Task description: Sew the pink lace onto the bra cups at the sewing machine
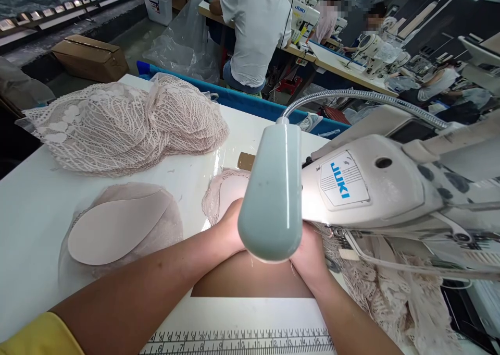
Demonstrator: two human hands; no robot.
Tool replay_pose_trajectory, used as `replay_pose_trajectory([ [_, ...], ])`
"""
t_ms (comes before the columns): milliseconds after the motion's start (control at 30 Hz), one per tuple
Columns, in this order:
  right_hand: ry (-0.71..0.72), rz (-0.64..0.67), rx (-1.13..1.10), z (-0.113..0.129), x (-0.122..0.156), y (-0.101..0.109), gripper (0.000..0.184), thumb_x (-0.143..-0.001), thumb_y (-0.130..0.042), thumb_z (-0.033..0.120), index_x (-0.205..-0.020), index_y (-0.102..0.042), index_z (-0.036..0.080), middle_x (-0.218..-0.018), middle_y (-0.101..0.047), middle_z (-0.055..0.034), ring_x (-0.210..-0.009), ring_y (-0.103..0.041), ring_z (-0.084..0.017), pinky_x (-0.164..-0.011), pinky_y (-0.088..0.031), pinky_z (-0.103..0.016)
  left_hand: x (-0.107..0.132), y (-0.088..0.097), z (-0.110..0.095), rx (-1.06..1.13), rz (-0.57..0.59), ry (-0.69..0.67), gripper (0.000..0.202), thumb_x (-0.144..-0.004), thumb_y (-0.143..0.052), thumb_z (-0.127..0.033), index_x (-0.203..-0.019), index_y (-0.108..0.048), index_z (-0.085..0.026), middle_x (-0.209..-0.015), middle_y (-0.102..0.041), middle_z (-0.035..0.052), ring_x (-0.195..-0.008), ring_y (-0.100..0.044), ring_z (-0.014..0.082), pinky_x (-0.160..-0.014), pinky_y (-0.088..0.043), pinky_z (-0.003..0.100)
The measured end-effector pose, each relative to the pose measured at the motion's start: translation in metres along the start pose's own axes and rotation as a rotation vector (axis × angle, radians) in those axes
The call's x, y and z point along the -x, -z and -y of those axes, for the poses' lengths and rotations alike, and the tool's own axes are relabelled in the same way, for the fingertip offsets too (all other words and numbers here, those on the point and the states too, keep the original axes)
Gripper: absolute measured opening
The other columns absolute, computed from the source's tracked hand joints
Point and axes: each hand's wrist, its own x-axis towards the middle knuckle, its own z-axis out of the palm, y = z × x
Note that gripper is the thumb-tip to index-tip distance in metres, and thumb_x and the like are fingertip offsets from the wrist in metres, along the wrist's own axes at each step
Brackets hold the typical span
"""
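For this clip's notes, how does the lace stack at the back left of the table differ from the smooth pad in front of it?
The lace stack has an openwork pattern; the pad is plain. The stack spreads wider than the pad. The stack is heaped in layers, while the pad lies flat on sheer fabric. Both are pale pinkish beige.

We see a cardboard box, a plastic bin on the floor, and a person in white seated at a table.

Lace stack behind pad, both left of sewing machine.
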Motion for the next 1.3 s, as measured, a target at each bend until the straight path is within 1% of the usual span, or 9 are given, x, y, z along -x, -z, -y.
replay_pose_trajectory([
  [167, -0.006, 0.0, -0.001, 0.0005, 0.0003, 0.0, 0.028, -0.085, -0.048, 0.033, -0.087, -0.074, 0.022, -0.073, -0.073, -0.0059, -0.075, -0.067, -0.024, -0.062, -0.051, -0.029, 0.0, 0.0009, -0.0014, -0.01, 0.0, -0.002, 0.022, -0.083, -0.045, -0.019, -0.064, -0.056, -0.017, -0.069, -0.058, 0.0039, -0.064, -0.052, 0.0152, -0.062, -0.044, 0.027],
  [400, -0.017, 0.003, -0.017, 0.0016, 0.0012, 0.0003, 0.029, -0.087, -0.046, 0.032, -0.084, -0.074, 0.022, -0.082, -0.075, -0.0067, -0.074, -0.067, -0.023, -0.061, -0.051, -0.03, -0.0006, 0.004, -0.0063, -0.009, -0.006, -0.003, 0.023, -0.082, -0.045, -0.018, -0.062, -0.055, -0.018, -0.067, -0.057, 0.0036, -0.063, -0.053, 0.0154, -0.061, -0.044, 0.027],
  [600, -0.004, 0.003, -0.008, 0.0002, 0.0012, -0.0002, 0.027, -0.085, -0.048, 0.033, -0.083, -0.074, 0.023, -0.073, -0.073, -0.0056, -0.074, -0.067, -0.024, -0.061, -0.051, -0.029, -0.0016, 0.0057, -0.009, -0.01, -0.008, -0.011, 0.023, -0.081, -0.045, -0.017, -0.06, -0.054, -0.018, -0.066, -0.058, 0.0041, -0.063, -0.055, 0.0163, -0.061, -0.045, 0.028],
  [933, 0.007, 0.008, -0.011, 0.0005, -0.0006, 0.0001, 0.028, -0.085, -0.047, 0.033, -0.081, -0.073, 0.023, -0.065, -0.07, -0.0045, -0.07, -0.066, -0.023, -0.062, -0.051, -0.031, -0.0009, 0.0012, -0.0037, -0.008, -0.002, -0.012, 0.022, -0.083, -0.046, -0.02, -0.064, -0.057, -0.018, -0.069, -0.059, 0.0048, -0.067, -0.057, 0.0178, -0.063, -0.044, 0.028],
  [1167, 0.009, 0.008, -0.014, -0.0017, 0.0007, -0.0007, 0.028, -0.085, -0.048, 0.033, -0.082, -0.074, 0.022, -0.071, -0.072, -0.0056, -0.073, -0.066, -0.024, -0.061, -0.051, -0.03, -0.0017, 0.0057, -0.0096, -0.007, -0.003, -0.026, 0.023, -0.081, -0.046, -0.017, -0.059, -0.052, -0.018, -0.066, -0.057, 0.004, -0.064, -0.056, 0.0172, -0.062, -0.044, 0.029],
  [1300, 0.02, -0.01, -0.032, -0.0037, 0.0016, -0.0023, 0.026, -0.084, -0.05, 0.033, -0.082, -0.074, 0.021, -0.075, -0.074, -0.0059, -0.074, -0.067, -0.023, -0.061, -0.051, -0.029, -0.0027, 0.0054, -0.0088, 0.003, -0.015, -0.03, 0.025, -0.08, -0.046, -0.016, -0.055, -0.048, -0.018, -0.063, -0.055, 0.0029, -0.061, -0.054, 0.0169, -0.061, -0.044, 0.029],
])
